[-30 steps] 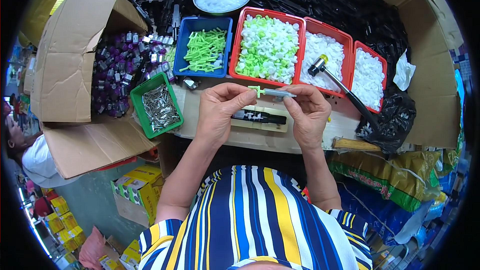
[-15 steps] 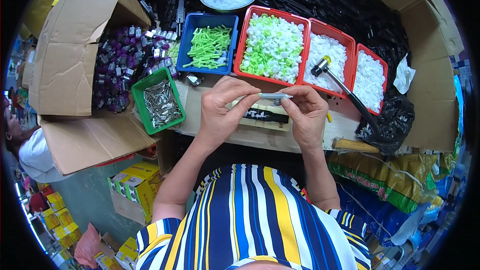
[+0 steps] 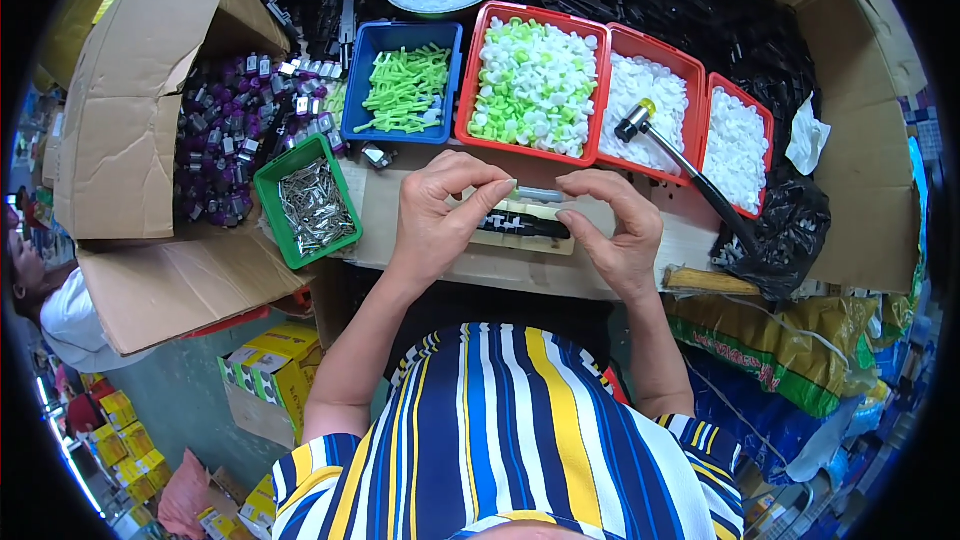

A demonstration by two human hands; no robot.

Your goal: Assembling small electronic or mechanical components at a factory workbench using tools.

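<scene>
Pinched between the thumb and forefinger of my left hand (image 3: 445, 208) is one end of a slim, clear tube-like piece (image 3: 540, 195). A bit of green shows at the fingertips. My right hand (image 3: 622, 228) is open at the other end of this piece, thumb and forefinger spread around that end without a visible grip. Just below both hands lies a long black plastic part (image 3: 525, 226) with small light pieces along it. It rests in a pale block-like holder (image 3: 540, 243), partly hidden by my hands.
Beyond my hands stand a blue bin (image 3: 350, 125) of green sticks and red bins (image 3: 470, 130) of small white and green caps. A hammer (image 3: 690, 162) lies across the red bins. At left are a green bin (image 3: 262, 210) of metal pins and a cardboard box (image 3: 120, 130) beside purple-and-clear parts.
My right thumb and forefinger have parted from the clear piece and spread open. My left hand keeps its pinch. The view has shifted slightly.
</scene>
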